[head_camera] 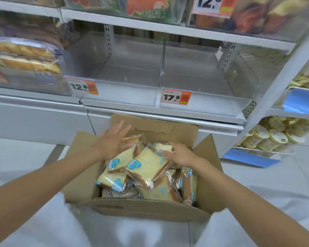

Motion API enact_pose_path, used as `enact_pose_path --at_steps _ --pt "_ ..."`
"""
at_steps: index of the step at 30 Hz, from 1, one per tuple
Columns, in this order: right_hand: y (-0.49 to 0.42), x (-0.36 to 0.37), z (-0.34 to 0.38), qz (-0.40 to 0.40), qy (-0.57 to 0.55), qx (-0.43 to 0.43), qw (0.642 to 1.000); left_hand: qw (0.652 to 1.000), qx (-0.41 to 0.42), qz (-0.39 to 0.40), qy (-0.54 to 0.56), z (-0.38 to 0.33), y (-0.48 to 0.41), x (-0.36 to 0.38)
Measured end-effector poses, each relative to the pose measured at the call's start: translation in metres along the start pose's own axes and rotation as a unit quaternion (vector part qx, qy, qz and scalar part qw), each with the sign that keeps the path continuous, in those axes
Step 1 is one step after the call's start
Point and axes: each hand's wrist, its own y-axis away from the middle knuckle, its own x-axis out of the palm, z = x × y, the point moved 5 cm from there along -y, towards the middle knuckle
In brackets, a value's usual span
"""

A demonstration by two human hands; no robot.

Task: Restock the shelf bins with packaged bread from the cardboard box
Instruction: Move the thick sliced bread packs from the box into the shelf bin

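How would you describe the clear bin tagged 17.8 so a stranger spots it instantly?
Find the white shelf just above the open cardboard box. Two empty clear bins sit side by side on it; take the right bin. Its price tag reads 17.8, while the tag on the left bin reads 12.8.

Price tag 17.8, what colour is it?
The price tag is white and orange with black numbers; head view.
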Motion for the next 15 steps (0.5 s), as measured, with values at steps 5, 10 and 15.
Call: enact_pose_path --at_steps 5,10,15 --pt "-0.005 0.021 -0.016 0.0 -0.067 0.024 0.997 0.995 -0.013 -0.007 0.101 0.013 0.01 0.017" --pt "-0.007 -0.018 0.041 -0.082 -0.272 -0.102 0.953 0.966 0.029 -0.059 0.252 -0.014 0.003 -0.002" --pt "-0.001 -0.041 0.07 -0.13 -0.356 -0.167 0.91 0.978 0.006 -0.138 0.156 -0.032 -0.012 -0.034"
